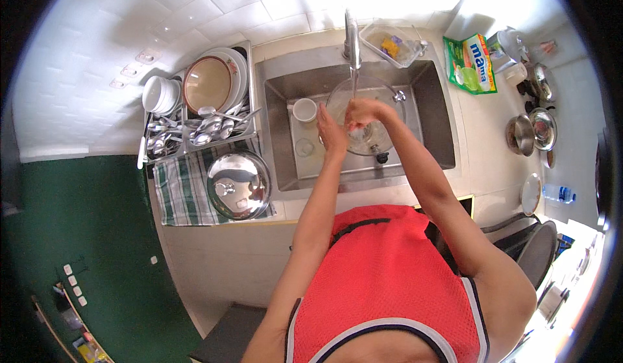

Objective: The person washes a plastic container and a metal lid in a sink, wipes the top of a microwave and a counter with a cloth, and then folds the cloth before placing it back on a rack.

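Beneath the running faucet (352,42), both hands work at a clear round glass bowl (397,126) in the steel sink. My right hand (365,113) is curled closed over the bowl's middle, under the thin water stream; what its fingers hold is hidden. My left hand (331,131) is at the bowl's left side, turned edge-on with its fingers stretched away from me; whether it touches the rim cannot be told. A blurred clear shape lies between the hands. Left of them in the sink are a white cup (304,110) and a small clear glass (304,147).
A rack on the left holds plates (211,84), white bowls (161,96) and cutlery (214,126). In front, a domed metal lid (239,186) lies on a striped cloth (178,194). Behind the sink stands a clear tray (407,48); rightward, a green pouch (468,64) and metal pots (519,134).
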Action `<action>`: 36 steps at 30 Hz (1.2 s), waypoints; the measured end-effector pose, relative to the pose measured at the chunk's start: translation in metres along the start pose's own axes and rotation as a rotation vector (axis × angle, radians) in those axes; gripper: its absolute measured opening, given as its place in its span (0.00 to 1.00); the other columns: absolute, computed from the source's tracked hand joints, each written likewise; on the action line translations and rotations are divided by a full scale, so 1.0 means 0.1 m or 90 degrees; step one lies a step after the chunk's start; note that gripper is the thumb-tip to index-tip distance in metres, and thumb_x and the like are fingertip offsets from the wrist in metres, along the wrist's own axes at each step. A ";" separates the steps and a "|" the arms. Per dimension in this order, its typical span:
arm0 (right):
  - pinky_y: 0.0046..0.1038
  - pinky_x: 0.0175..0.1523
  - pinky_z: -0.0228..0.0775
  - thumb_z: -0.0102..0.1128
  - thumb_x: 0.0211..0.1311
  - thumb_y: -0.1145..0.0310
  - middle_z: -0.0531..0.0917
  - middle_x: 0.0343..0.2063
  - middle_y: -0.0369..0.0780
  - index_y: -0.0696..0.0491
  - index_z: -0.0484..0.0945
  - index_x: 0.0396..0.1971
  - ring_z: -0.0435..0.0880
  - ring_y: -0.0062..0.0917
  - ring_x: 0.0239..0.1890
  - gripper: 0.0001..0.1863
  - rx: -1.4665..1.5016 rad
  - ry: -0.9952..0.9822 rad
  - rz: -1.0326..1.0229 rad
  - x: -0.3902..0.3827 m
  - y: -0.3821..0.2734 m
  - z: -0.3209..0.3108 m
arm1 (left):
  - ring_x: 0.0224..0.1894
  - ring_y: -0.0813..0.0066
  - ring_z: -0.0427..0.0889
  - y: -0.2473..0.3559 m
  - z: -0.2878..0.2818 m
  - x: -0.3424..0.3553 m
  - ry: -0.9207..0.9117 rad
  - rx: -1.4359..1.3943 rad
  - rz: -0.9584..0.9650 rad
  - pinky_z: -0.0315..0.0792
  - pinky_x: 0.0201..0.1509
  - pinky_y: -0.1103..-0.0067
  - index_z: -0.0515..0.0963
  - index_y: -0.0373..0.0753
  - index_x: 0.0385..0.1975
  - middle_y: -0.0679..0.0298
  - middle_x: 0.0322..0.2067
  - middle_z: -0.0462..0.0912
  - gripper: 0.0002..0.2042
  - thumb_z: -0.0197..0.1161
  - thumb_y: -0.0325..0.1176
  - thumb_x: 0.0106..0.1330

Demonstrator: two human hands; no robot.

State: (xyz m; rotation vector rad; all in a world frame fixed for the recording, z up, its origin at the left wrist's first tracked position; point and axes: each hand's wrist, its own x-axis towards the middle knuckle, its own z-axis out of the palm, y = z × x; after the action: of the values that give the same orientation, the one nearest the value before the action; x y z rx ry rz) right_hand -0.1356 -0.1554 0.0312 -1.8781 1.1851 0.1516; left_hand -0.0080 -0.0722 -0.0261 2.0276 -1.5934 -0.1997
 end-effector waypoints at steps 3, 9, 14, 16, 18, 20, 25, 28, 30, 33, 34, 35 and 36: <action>0.31 0.30 0.74 0.58 0.50 0.68 0.83 0.23 0.43 0.61 0.82 0.27 0.82 0.26 0.23 0.12 0.429 0.143 0.045 -0.24 0.17 -0.06 | 0.53 0.48 0.75 0.41 -0.19 0.01 0.104 0.186 0.195 0.71 0.52 0.63 0.58 0.37 0.63 0.44 0.48 0.75 0.35 0.62 0.20 0.53; 0.30 0.35 0.73 0.58 0.51 0.66 0.83 0.22 0.45 0.59 0.83 0.27 0.83 0.29 0.26 0.12 0.405 0.470 0.022 -0.36 0.24 -0.05 | 0.45 0.66 0.80 0.65 -0.22 0.42 -0.245 -0.279 0.138 0.76 0.45 0.64 0.73 0.32 0.45 0.53 0.39 0.80 0.16 0.64 0.29 0.58; 0.32 0.45 0.73 0.56 0.59 0.67 0.82 0.39 0.48 0.61 0.78 0.41 0.82 0.31 0.40 0.15 0.224 0.622 -0.080 -0.70 0.05 0.14 | 0.18 0.76 0.75 0.87 0.05 0.68 -0.387 -0.658 -0.294 0.72 0.21 0.72 0.76 0.32 0.23 0.66 0.17 0.77 0.18 0.59 0.42 0.66; 0.34 0.49 0.72 0.54 0.62 0.63 0.80 0.45 0.50 0.60 0.76 0.46 0.80 0.35 0.46 0.18 0.102 0.705 -0.226 -0.55 -0.40 0.26 | 0.23 0.75 0.75 0.34 0.28 0.96 -0.366 -0.813 -0.414 0.70 0.26 0.75 0.77 0.35 0.26 0.67 0.22 0.77 0.20 0.57 0.50 0.67; 0.35 0.52 0.70 0.51 0.65 0.58 0.77 0.50 0.51 0.60 0.74 0.50 0.77 0.37 0.51 0.22 -0.042 0.787 -0.246 -0.48 -0.22 0.42 | 0.30 0.76 0.75 0.63 0.32 0.72 -0.425 -1.021 -0.564 0.71 0.34 0.74 0.75 0.38 0.33 0.66 0.29 0.77 0.20 0.51 0.51 0.69; 0.36 0.53 0.69 0.50 0.64 0.58 0.77 0.50 0.52 0.60 0.74 0.48 0.77 0.39 0.52 0.22 0.091 0.713 -0.172 -0.36 -0.09 0.43 | 0.36 0.75 0.76 0.68 0.24 0.60 -0.444 -1.143 -0.626 0.71 0.40 0.71 0.73 0.39 0.39 0.65 0.34 0.77 0.21 0.47 0.53 0.71; 0.41 0.54 0.68 0.48 0.61 0.57 0.78 0.47 0.56 0.61 0.76 0.45 0.78 0.43 0.51 0.23 0.430 0.509 0.028 0.24 0.49 0.54 | 0.42 0.69 0.78 0.51 -0.12 0.36 -0.531 -0.949 -0.380 0.72 0.46 0.75 0.73 0.35 0.46 0.61 0.38 0.80 0.24 0.48 0.53 0.71; 0.43 0.48 0.71 0.54 0.52 0.58 0.83 0.35 0.53 0.59 0.81 0.39 0.83 0.44 0.44 0.21 0.500 0.438 0.284 0.42 0.39 0.65 | 0.48 0.62 0.77 0.14 -0.39 0.15 -0.301 -0.595 -0.148 0.69 0.55 0.73 0.71 0.32 0.52 0.54 0.43 0.79 0.19 0.54 0.40 0.68; 0.43 0.47 0.72 0.56 0.51 0.58 0.84 0.36 0.52 0.57 0.82 0.37 0.83 0.43 0.43 0.20 0.288 0.346 0.216 0.44 0.47 0.70 | 0.52 0.58 0.75 0.16 -0.40 0.08 -0.169 -0.375 0.012 0.66 0.59 0.69 0.69 0.32 0.55 0.51 0.46 0.77 0.19 0.55 0.33 0.67; 0.43 0.44 0.73 0.58 0.49 0.59 0.84 0.34 0.49 0.55 0.83 0.34 0.83 0.40 0.41 0.17 0.268 0.148 0.106 0.57 0.59 0.78 | 0.57 0.51 0.71 0.15 -0.26 -0.02 -0.043 -0.256 0.082 0.61 0.63 0.65 0.67 0.32 0.57 0.48 0.53 0.72 0.20 0.53 0.28 0.66; 0.43 0.43 0.74 0.58 0.49 0.59 0.84 0.33 0.48 0.55 0.82 0.33 0.83 0.39 0.40 0.16 0.208 0.125 0.108 0.57 0.61 0.77 | 0.58 0.49 0.70 0.16 -0.22 -0.06 -0.024 -0.274 0.063 0.61 0.63 0.63 0.66 0.31 0.57 0.46 0.55 0.70 0.20 0.52 0.30 0.67; 0.43 0.41 0.74 0.59 0.49 0.60 0.84 0.32 0.47 0.55 0.82 0.32 0.83 0.38 0.39 0.15 0.147 0.101 0.108 0.57 0.63 0.77 | 0.58 0.48 0.69 0.16 -0.19 -0.09 -0.005 -0.292 0.044 0.60 0.63 0.62 0.66 0.30 0.57 0.44 0.57 0.68 0.20 0.51 0.31 0.67; 0.42 0.39 0.74 0.59 0.49 0.60 0.83 0.30 0.46 0.56 0.81 0.30 0.83 0.36 0.37 0.15 -0.019 0.116 0.128 0.53 0.45 0.71 | 0.58 0.47 0.69 0.02 -0.19 -0.12 -0.048 -0.291 -0.062 0.61 0.63 0.62 0.66 0.30 0.57 0.44 0.57 0.69 0.20 0.49 0.34 0.69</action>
State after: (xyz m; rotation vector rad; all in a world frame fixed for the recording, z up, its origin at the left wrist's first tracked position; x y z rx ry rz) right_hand -0.1191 -0.1461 -0.0663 -1.8250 1.5045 0.1101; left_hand -0.0050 -0.0555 -0.0120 1.7534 -1.3414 -0.6226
